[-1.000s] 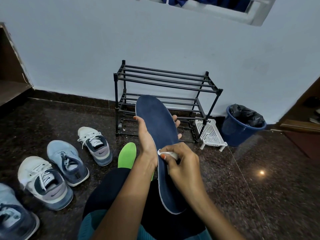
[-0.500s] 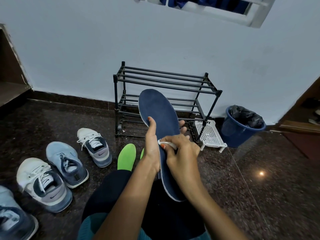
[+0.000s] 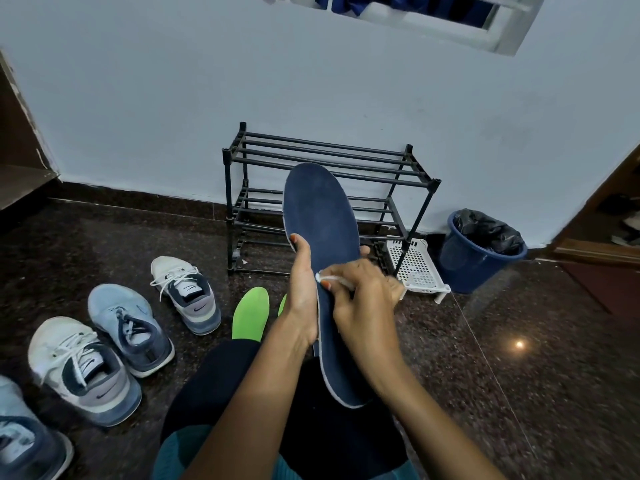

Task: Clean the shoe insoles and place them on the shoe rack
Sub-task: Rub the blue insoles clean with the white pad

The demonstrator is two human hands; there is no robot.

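My left hand (image 3: 303, 292) grips a dark blue insole (image 3: 323, 220) by its left edge and holds it upright over my lap, toe end up. My right hand (image 3: 363, 303) pinches a small white cloth (image 3: 330, 279) and presses it against the insole's middle. Behind the insole stands the black shoe rack (image 3: 346, 161) against the wall, its bars bare. A bright green insole (image 3: 250, 315) lies on the floor by my knee, and the tip of a second green one shows beside my left wrist.
Several sneakers (image 3: 187, 294) lie on the dark granite floor to the left. A white perforated plastic stand (image 3: 417, 268) and a blue bin (image 3: 476, 258) with a black bag sit right of the rack. Wooden door frames edge both sides.
The blue insole has risen and tilted more upright. My right hand with the cloth has slid up along it from the heel part towards the middle.
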